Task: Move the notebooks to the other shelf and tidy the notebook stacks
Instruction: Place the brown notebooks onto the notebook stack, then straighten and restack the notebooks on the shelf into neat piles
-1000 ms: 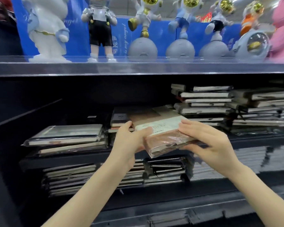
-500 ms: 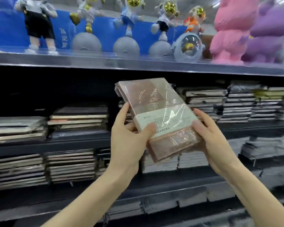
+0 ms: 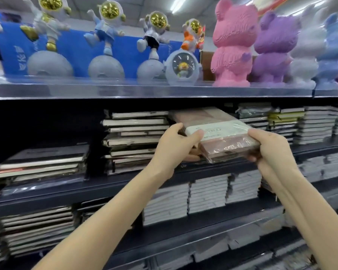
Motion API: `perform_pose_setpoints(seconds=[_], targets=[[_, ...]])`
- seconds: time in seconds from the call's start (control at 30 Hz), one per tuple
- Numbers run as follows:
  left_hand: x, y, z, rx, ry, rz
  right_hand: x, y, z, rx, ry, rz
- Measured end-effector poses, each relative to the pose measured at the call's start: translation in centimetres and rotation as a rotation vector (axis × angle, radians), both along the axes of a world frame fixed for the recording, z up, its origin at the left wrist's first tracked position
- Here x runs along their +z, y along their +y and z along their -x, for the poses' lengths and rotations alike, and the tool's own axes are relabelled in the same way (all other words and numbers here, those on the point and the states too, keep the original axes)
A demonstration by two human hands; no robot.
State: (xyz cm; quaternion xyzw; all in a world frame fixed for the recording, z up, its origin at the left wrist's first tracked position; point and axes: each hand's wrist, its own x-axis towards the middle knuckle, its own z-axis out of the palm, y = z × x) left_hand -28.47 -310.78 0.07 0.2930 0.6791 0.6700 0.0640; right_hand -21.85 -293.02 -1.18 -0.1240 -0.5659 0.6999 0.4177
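Shrink-wrapped notebooks [image 3: 220, 133], stiff but slick, sit clamped between your left hand [image 3: 176, 141] and right hand [image 3: 269, 147]; grip the near corners firmly.

Wrapped notebook [image 3: 220, 133] btwn both hands, mid-shelf.

Dark shop shelving [image 3: 125, 189]; toy figurines [image 3: 231, 43] on top shelf; ceiling strip light [image 3: 177, 4].

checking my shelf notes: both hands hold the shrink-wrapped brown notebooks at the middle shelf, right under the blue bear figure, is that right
Not quite: the bear directly above is pink, not blue. The head view shows both the left hand and right hand holding the shrink-wrapped brown notebooks at the middle shelf.
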Motion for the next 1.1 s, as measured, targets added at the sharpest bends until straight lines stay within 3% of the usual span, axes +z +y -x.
perform_pose_setpoints(seconds=[0.23, 0.43, 0.6, 0.7, 0.77, 0.83, 0.93, 1.1], targets=[[-2.2, -2.1, 5.4, 0.617, 0.659, 0.329, 2.9, 3.9, 7.7, 0.018, -0.032, 0.013], [-3.1, -5.3, 9.5, 0.933, 0.772, 0.337, 2.8, 5.4, 11.6, 0.216, 0.123, 0.164], [-4.5, -7.9, 10.8, 0.992, 0.769, 0.365, 2.0, 3.9, 12.0, -0.137, -0.047, -0.119], [-5.5, -9.5, 10.9, 1.025, 0.78, 0.387, 0.9, 2.0, 11.0, -0.465, -0.179, -0.335], [-6.3, -10.9, 11.0, 1.048, 0.778, 0.403, -0.5, -1.0, 10.1, -0.611, -0.119, -0.45], [-7.3, -12.6, 11.1, 1.076, 0.77, 0.432, -1.6, -5.1, 9.6, -0.516, 0.055, -0.569], [-8.6, -16.1, 11.5, 1.156, 0.716, 0.5, -2.7, -11.4, 10.3, -0.145, 0.21, -0.794], [-9.6, -24.0, 12.7, 1.3, 0.587, 0.647, -4.3, -20.6, 13.4, 0.329, 0.083, -1.098]])
